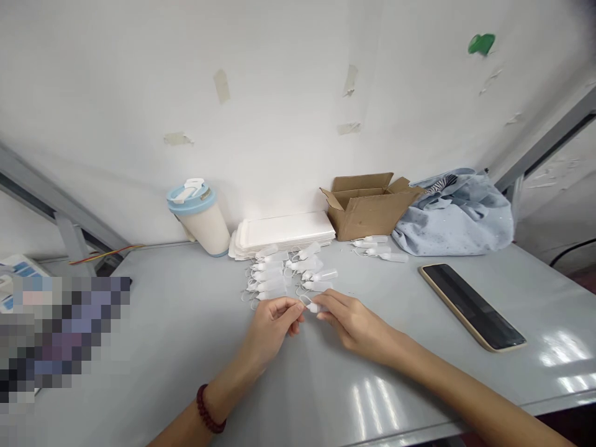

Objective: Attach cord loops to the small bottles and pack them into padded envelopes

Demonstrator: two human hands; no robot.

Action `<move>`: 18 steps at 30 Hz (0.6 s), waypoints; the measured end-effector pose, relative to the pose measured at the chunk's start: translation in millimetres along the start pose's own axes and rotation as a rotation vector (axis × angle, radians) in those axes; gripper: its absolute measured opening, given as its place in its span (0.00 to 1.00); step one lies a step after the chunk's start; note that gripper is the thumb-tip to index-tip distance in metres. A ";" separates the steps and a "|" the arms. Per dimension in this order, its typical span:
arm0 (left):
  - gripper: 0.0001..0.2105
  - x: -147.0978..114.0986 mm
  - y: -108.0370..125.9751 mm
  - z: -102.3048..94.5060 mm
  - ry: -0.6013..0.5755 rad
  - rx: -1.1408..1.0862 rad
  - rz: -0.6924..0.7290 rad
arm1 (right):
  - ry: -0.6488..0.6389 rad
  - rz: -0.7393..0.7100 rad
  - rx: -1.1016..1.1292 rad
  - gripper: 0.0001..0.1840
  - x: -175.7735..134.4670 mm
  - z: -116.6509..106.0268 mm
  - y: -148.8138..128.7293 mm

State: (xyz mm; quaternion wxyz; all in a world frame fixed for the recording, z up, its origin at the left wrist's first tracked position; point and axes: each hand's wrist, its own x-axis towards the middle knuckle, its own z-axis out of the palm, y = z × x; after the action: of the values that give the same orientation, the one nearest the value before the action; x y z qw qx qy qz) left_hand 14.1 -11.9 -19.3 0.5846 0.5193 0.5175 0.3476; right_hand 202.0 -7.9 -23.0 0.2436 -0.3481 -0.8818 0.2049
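Near the middle of the grey table, my right hand pinches a small translucent squeeze bottle whose white cap and thin loop point to the left. My left hand is closed beside it, thumb and forefinger pressed together at the end of that loop. A red bracelet circles my left wrist. Just beyond my fingers lie several like bottles in two rough columns, on their sides with caps to the left. A few more bottles lie further right.
Behind the bottles sits a stack of white flat boxes, with a cup with a blue lid on its left. An open cardboard box and a bluish cloth bundle stand by the wall. A phone lies at right.
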 end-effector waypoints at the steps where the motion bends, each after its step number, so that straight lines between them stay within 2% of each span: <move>1: 0.13 0.0 -0.4 -0.1 -0.005 -0.007 -0.002 | 0.001 0.003 0.002 0.12 -0.1 0.4 0.4; 12: 0.15 -0.8 6.2 -3.1 0.010 -0.093 -0.037 | 0.018 0.039 0.083 0.13 1.6 -7.8 0.5; 18: 0.14 -0.8 5.3 -2.9 0.008 -0.030 -0.002 | 0.050 0.032 0.079 0.13 2.3 -10.5 0.9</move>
State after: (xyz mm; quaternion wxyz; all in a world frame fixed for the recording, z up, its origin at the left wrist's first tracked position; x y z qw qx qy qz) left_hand 11.8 -10.8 -13.7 0.5908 0.5085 0.5150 0.3566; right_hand 207.0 -3.6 -14.4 0.2760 -0.3572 -0.8609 0.2345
